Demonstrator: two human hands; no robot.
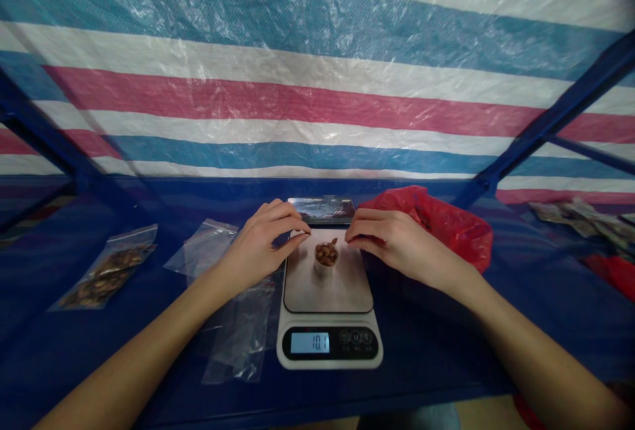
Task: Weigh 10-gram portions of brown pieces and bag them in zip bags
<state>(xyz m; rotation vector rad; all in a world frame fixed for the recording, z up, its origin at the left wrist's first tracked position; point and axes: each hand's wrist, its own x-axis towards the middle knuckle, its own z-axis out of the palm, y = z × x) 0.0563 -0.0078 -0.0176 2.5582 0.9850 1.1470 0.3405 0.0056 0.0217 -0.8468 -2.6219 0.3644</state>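
Note:
A white kitchen scale (330, 345) with a metal plate (330, 292) stands in front of me, its lit display reading 10.1. On the plate sits a small white cup (325, 269) heaped with brown, seed-like pieces (326, 253). My left hand (270, 235) is at the plate's upper left corner, thumb and forefinger tips brought together. At the upper right corner, my right hand (389, 238) has its fingers curled in a similar pinch. Whether anything small is between the fingertips of either hand cannot be made out. Neither hand touches the cup.
Behind the scale lies a phone (325, 210) with a lit screen. A red plastic bag (446, 225) is behind my right hand. Clear zip bags (238, 337) lie left of the scale, and a filled one (106, 274) farther left. Blue frame bars (540, 132) flank the striped sheet (307, 99).

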